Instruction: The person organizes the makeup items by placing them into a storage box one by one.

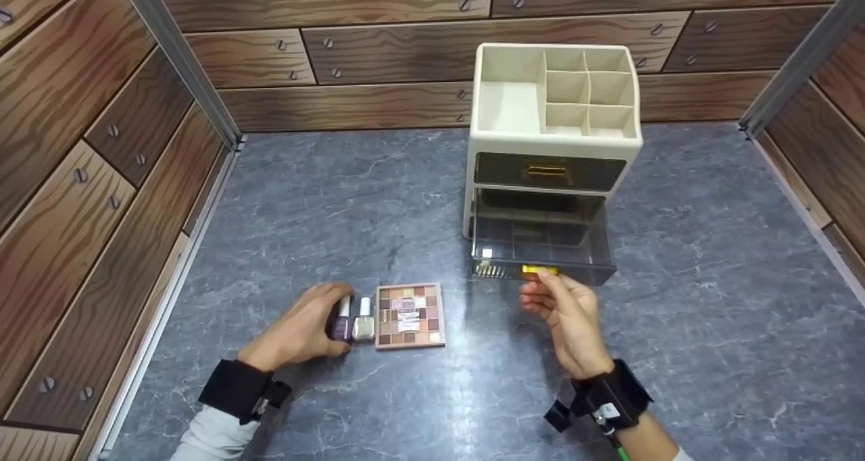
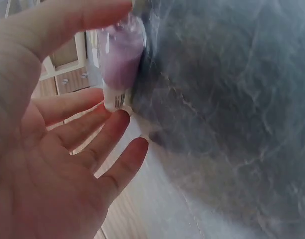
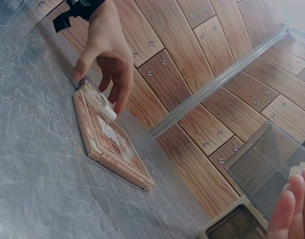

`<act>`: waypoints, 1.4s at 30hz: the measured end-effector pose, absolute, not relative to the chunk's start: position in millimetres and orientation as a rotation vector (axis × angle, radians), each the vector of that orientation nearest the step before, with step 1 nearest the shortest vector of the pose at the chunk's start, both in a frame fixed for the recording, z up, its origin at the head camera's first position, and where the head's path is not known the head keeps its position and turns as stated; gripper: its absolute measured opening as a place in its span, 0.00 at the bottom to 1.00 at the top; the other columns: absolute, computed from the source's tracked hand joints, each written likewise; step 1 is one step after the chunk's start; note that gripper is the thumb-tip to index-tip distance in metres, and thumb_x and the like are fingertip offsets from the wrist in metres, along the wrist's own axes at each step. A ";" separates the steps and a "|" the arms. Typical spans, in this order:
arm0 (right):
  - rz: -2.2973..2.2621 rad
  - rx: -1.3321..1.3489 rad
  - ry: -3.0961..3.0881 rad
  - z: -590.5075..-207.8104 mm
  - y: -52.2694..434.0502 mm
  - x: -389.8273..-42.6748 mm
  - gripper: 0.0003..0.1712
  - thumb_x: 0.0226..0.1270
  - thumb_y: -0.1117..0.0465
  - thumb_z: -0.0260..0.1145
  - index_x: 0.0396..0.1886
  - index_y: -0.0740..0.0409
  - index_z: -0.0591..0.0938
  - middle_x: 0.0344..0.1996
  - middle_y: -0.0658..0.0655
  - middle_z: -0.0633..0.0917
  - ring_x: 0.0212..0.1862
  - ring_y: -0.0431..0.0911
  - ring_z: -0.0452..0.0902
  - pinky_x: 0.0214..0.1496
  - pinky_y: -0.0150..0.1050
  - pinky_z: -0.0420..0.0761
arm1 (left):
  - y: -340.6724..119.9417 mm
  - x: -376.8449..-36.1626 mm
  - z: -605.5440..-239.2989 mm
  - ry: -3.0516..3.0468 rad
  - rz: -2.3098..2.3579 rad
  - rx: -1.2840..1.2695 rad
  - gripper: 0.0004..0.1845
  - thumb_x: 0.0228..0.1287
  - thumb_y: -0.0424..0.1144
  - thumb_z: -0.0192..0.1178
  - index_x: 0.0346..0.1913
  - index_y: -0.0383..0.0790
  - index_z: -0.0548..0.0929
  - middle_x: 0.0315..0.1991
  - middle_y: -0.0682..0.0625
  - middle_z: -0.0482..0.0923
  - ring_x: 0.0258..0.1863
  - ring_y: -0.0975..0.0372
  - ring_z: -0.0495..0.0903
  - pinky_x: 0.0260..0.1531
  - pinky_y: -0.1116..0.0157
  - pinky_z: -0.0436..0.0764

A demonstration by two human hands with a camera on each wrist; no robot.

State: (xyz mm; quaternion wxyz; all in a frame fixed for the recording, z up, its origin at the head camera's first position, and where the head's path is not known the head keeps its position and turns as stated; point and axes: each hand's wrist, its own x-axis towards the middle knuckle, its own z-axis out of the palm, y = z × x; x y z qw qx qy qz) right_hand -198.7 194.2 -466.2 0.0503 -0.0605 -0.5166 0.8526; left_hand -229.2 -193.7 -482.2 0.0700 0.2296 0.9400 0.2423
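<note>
My left hand (image 1: 297,324) grips a purple nail polish bottle (image 1: 342,327) lying on the grey surface, thumb at its near end and fingers at its far end. Its purple glass (image 2: 123,57) and white cap also show in the left wrist view. Right beside it lies a pale nail polish bottle (image 1: 363,327) with a white cap, then an eyeshadow palette (image 1: 409,317). My right hand (image 1: 571,319) pinches the gold handle (image 1: 539,270) of a smoky clear drawer (image 1: 540,241), which stands pulled out below a closed drawer (image 1: 503,170).
The cream organizer (image 1: 554,140) stands near the back wall, with several open compartments on top. Wood-patterned panels (image 1: 378,52) rise at the back and both sides. Grey marbled surface (image 1: 324,197) extends around the items.
</note>
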 end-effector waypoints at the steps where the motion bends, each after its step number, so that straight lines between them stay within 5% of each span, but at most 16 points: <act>1: 2.593 -0.185 -1.575 -466.0 194.2 -198.8 0.09 0.69 0.62 0.61 0.33 0.64 0.82 0.24 0.57 0.85 0.26 0.45 0.82 0.31 0.35 0.84 | -194.0 -229.0 -481.2 2.828 0.744 0.690 0.48 0.33 0.42 0.78 0.65 0.39 0.70 0.64 0.46 0.70 0.62 0.52 0.69 0.63 0.51 0.69; 7: 2.594 -0.160 -1.575 -464.7 193.4 -199.4 0.10 0.68 0.61 0.62 0.34 0.65 0.81 0.25 0.57 0.85 0.27 0.45 0.82 0.31 0.35 0.84 | -193.3 -230.7 -466.3 2.846 0.864 0.713 0.48 0.36 0.38 0.77 0.66 0.36 0.68 0.66 0.43 0.67 0.56 0.52 0.75 0.59 0.55 0.74; 13: 2.605 -0.193 -1.564 -465.9 193.6 -196.7 0.09 0.69 0.61 0.61 0.34 0.65 0.81 0.25 0.57 0.85 0.27 0.45 0.82 0.32 0.35 0.83 | -178.7 -237.0 -448.0 2.749 1.038 0.749 0.49 0.37 0.33 0.76 0.68 0.39 0.66 0.68 0.47 0.63 0.43 0.60 0.80 0.44 0.69 0.81; 19: 2.609 -0.221 -1.564 -465.2 193.5 -196.6 0.09 0.69 0.61 0.61 0.34 0.64 0.82 0.25 0.57 0.85 0.27 0.46 0.81 0.32 0.35 0.83 | -153.7 -248.4 -424.4 2.607 1.314 0.812 0.47 0.41 0.27 0.74 0.69 0.39 0.65 0.70 0.47 0.60 0.45 0.62 0.81 0.45 0.71 0.81; 33: 2.630 -0.201 -1.566 -463.2 195.0 -197.9 0.09 0.68 0.61 0.61 0.34 0.64 0.81 0.26 0.58 0.86 0.27 0.46 0.82 0.32 0.35 0.84 | -87.1 -264.8 -370.7 2.568 1.343 1.085 0.44 0.45 0.42 0.76 0.67 0.39 0.67 0.71 0.51 0.61 0.46 0.65 0.81 0.44 0.73 0.81; 42: 2.624 -0.206 -1.571 -463.2 196.5 -196.8 0.09 0.68 0.61 0.62 0.35 0.65 0.81 0.26 0.58 0.86 0.27 0.46 0.82 0.31 0.35 0.83 | -47.1 -276.0 -358.3 2.538 1.314 1.181 0.46 0.44 0.45 0.76 0.67 0.36 0.67 0.66 0.43 0.68 0.43 0.65 0.82 0.40 0.74 0.81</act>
